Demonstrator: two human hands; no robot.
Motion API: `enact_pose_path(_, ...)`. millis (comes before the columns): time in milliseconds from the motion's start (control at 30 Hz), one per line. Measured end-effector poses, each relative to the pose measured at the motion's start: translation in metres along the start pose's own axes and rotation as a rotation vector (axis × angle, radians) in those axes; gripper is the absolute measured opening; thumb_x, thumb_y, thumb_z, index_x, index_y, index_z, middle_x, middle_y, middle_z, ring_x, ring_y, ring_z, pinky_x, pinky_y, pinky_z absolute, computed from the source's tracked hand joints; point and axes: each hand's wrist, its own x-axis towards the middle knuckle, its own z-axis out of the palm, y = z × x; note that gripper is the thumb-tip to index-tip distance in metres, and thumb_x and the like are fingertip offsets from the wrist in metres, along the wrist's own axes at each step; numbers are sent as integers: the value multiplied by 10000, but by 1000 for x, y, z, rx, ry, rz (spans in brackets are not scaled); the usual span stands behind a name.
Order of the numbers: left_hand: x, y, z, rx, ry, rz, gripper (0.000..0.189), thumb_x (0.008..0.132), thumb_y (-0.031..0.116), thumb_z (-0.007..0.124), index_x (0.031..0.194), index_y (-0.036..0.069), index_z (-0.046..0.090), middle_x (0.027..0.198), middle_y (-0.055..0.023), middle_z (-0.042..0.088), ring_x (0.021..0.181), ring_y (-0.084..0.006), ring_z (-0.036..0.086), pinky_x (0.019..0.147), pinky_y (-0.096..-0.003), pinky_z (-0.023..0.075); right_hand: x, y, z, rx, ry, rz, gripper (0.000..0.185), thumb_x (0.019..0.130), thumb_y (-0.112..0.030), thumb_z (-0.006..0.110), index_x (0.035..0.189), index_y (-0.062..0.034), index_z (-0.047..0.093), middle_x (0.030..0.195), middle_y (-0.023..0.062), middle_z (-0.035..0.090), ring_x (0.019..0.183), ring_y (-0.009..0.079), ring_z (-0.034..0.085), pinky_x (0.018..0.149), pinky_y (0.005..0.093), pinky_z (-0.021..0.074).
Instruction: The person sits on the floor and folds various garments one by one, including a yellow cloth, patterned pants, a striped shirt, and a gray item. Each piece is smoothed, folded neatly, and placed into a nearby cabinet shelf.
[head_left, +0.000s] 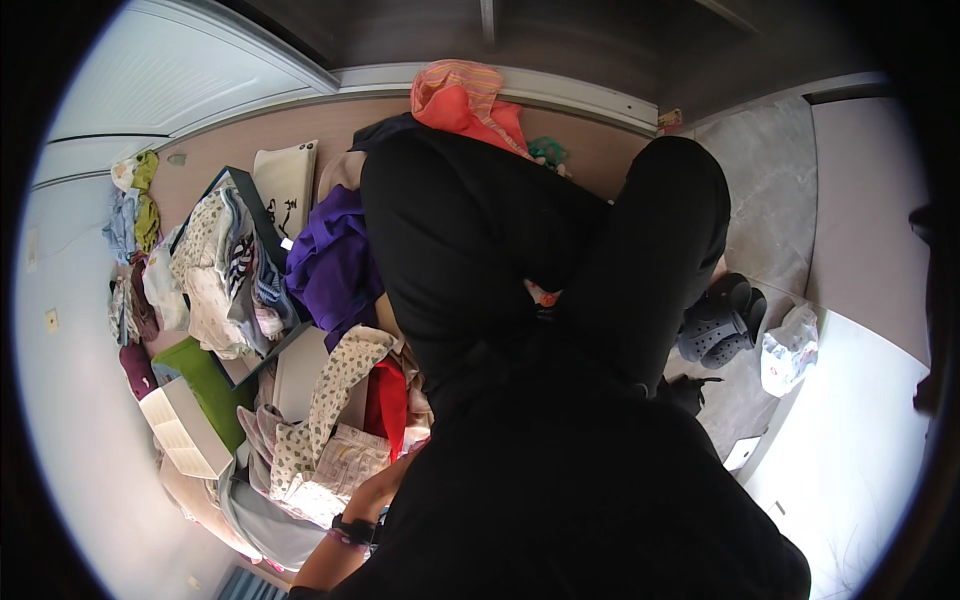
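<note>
My left hand (388, 480) reaches in beside my body, a dark watch or band (358, 529) at its wrist. Its fingers are hidden behind my black top. Nearest to it lie a pale checked cloth (352, 457), a red cloth (388, 405) and a leopard-spotted cream garment (341, 375). My right hand is out of view. A purple garment (334, 259) lies against my bent, black-clothed leg. Beyond it, a dark-edged open box (264, 202) holds folded clothes (217, 277). Orange-red clothing with a striped part (465, 101) lies past my knees.
A green box (199, 390) and a white divided tray (184, 431) stand at the left. A cream bag bearing writing (289, 184) lies behind the clothes box. More clothes (135, 217) line the left wall. Dark clogs (720, 326) and a white plastic bag (789, 352) are at the right.
</note>
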Motion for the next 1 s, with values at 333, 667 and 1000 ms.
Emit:
enact_pose_path(333,4,-28,-5,25,37,-20,568,926,205,690,1424,63,456,1350,-128,600,1202,-273,591,1023,-391,449,-31,-79,-29,-223,-249,-182,117,866,-107,611,885,5,641,805,164,661,737,291,646,614,384,474)
enact_pose_path(667,6,-51,3,51,66,-20,503,927,210,684,1375,65,509,1308,-131,626,1177,-274,609,999,-383,469,-77,-154,-73,-450,-540,-481,110,823,-88,621,815,21,635,783,203,665,712,340,654,593,411,469)
enact_pose_path(1000,12,-59,-6,115,52,-91,443,927,215,679,1327,66,561,1267,-134,652,1152,-276,627,976,-375,489,-54,-116,-66,-368,-562,-385,119,788,-73,618,747,39,619,773,238,672,698,386,666,577,433,468)
